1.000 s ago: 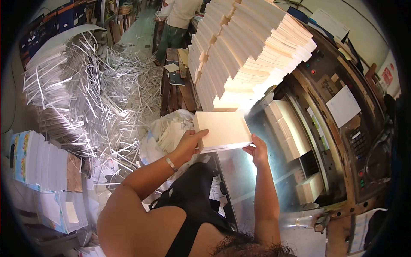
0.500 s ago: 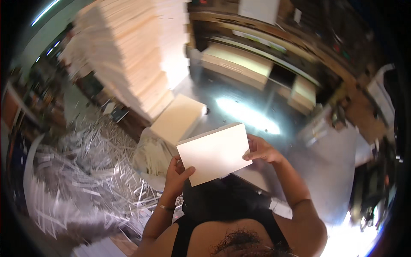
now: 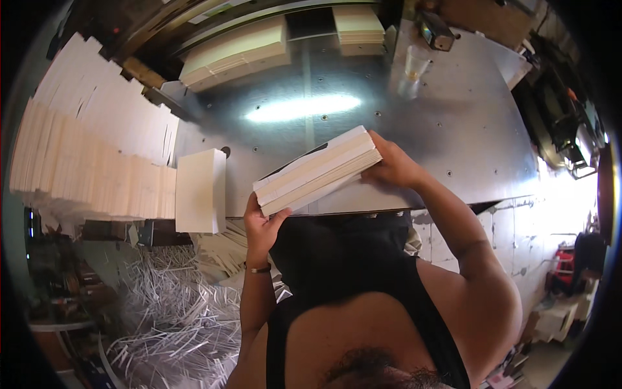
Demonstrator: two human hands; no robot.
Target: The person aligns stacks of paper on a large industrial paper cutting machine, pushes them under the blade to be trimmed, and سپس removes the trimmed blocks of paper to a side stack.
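Both my hands carry a thick stack of white paper sheets [image 3: 319, 170], tilted up to the right, just above the near edge of a shiny metal table [image 3: 363, 123]. My left hand [image 3: 260, 223] grips its lower left end from beneath. My right hand [image 3: 392, 165] clasps its upper right end. A second, smaller white stack [image 3: 199, 190] lies flat on the table to the left, close to the edge.
A tall leaning pile of cream paper stacks [image 3: 91, 155] fills the left. More stacks [image 3: 234, 55] sit in the machine at the table's far side, with a clear cup [image 3: 414, 65] nearby. Shredded paper strips [image 3: 181, 311] cover the floor at lower left.
My view has swung from the tall pile toward the metal table. The stack in my hands has turned from flat-faced to edge-on and now hovers over the table's near edge.
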